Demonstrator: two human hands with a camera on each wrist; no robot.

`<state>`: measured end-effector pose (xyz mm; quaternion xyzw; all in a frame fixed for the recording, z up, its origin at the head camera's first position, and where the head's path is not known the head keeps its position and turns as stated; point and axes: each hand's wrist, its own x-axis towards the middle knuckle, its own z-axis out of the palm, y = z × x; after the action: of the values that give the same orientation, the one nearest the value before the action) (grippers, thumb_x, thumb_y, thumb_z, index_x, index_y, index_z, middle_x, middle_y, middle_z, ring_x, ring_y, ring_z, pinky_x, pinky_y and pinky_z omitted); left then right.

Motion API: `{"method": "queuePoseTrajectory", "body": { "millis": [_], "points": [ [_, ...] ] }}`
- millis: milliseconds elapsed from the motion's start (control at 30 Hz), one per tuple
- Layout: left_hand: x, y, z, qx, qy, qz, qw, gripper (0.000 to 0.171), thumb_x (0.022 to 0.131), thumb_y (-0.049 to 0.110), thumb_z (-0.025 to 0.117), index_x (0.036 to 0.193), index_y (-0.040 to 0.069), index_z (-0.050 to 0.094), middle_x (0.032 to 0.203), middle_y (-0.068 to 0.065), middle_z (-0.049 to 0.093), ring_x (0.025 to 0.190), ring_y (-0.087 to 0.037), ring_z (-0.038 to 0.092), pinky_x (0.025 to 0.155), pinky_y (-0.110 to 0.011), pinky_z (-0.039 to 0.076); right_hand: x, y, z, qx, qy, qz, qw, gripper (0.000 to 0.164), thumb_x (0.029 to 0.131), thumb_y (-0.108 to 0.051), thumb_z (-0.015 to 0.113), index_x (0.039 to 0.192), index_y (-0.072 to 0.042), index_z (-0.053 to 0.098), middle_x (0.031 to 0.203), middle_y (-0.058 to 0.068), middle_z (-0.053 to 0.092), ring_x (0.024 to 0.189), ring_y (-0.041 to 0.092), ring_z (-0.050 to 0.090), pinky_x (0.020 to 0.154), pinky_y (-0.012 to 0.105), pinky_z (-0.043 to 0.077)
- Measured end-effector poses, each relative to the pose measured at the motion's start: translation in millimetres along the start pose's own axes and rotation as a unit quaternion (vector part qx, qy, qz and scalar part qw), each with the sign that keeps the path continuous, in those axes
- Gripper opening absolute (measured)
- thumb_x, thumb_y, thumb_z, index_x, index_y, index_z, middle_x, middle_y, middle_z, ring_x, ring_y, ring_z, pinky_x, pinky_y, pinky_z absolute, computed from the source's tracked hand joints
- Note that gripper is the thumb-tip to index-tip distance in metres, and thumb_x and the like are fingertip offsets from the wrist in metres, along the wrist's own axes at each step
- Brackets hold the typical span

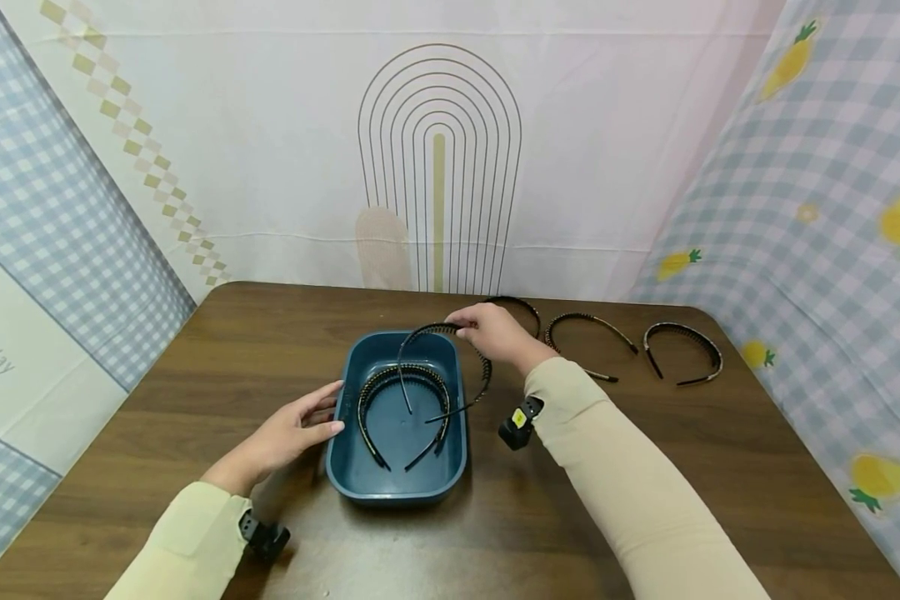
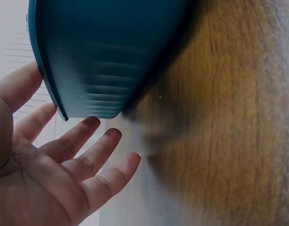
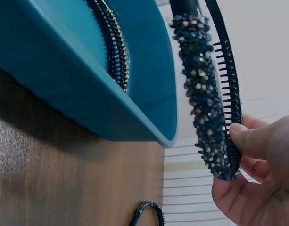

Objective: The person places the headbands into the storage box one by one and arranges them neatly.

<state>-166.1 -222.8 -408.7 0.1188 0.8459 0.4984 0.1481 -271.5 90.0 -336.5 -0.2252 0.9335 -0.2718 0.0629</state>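
My right hand (image 1: 497, 333) pinches a black headband (image 3: 201, 89) by the top of its arch, above the right far part of a blue plastic basin (image 1: 399, 493). The headband's ends point down over the basin; it carries dark sparkling beads and a row of comb teeth. Inside the basin lie beaded headbands (image 3: 117, 52), nested so closely that their number is hard to tell. Beside the basin's left wall, my left hand (image 1: 288, 429) has its fingers spread and extended, with the thumb and a finger touching the rim (image 2: 39, 61).
Right of the basin, toward the table's far edge, lie more headbands: one partly behind my right hand (image 1: 521, 302), a gold-toned one (image 1: 607, 323) and one at the far right (image 1: 715, 350). A patterned cloth (image 1: 285, 167) hangs behind the wooden table (image 1: 255, 333).
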Motion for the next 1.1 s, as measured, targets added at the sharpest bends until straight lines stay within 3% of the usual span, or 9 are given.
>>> {"method": "queuePoseTrajectory", "body": {
  "millis": [300,600,800,933,1100],
  "points": [
    [0.6,1.2,0.3,0.006,-0.001,-0.003,1.0000,0.066,0.098,0.024,0.058,0.153,0.006,0.026,0.147,-0.028,0.038,0.133,-0.044,0.041,0.104,-0.054,0.038,7.2,-14.5,5.6,-0.007,-0.026,-0.001,1.000,0.031,0.098,-0.006,0.054,0.128,-0.008,0.063,0.128,0.012,0.062,0.116,0.025,0.057,0.096,0.041,0.048],
    [-0.1,0.3,0.3,0.004,-0.002,-0.003,1.0000,0.067,0.098,0.025,0.059,0.152,0.006,0.026,0.146,-0.028,0.038,0.132,-0.045,0.041,0.104,-0.054,0.039,13.5,-28.1,15.7,-0.013,-0.049,0.001,0.999,0.030,0.098,-0.006,0.055,0.126,-0.011,0.065,0.108,0.009,0.065,0.091,0.020,0.056,0.085,0.035,0.048],
    [-0.1,0.2,0.5,0.004,-0.001,0.003,1.0000,0.066,0.098,0.025,0.058,0.152,0.005,0.026,0.146,-0.028,0.039,0.132,-0.045,0.041,0.103,-0.054,0.039,15.9,-36.7,21.3,-0.015,-0.057,0.004,0.998,0.031,0.098,-0.006,0.054,0.126,-0.011,0.065,0.111,0.007,0.065,0.095,0.018,0.056,0.087,0.034,0.049],
    [-0.2,-1.0,0.6,0.002,0.001,0.005,1.0000,0.067,0.097,0.026,0.059,0.152,0.005,0.026,0.146,-0.028,0.039,0.132,-0.045,0.041,0.103,-0.054,0.039,18.0,-40.8,25.3,-0.017,-0.069,0.009,0.997,0.031,0.098,-0.006,0.053,0.127,-0.011,0.065,0.102,0.008,0.065,0.090,0.018,0.053,0.080,0.031,0.045],
    [-0.6,-1.7,0.6,0.004,0.005,0.000,1.0000,0.067,0.097,0.026,0.059,0.152,0.007,0.027,0.145,-0.028,0.040,0.132,-0.044,0.042,0.104,-0.054,0.039,19.3,-44.1,29.5,-0.020,-0.080,0.012,0.996,0.031,0.099,-0.006,0.053,0.127,-0.011,0.064,0.115,0.007,0.066,0.090,0.018,0.054,0.076,0.030,0.042]
  ]
}}
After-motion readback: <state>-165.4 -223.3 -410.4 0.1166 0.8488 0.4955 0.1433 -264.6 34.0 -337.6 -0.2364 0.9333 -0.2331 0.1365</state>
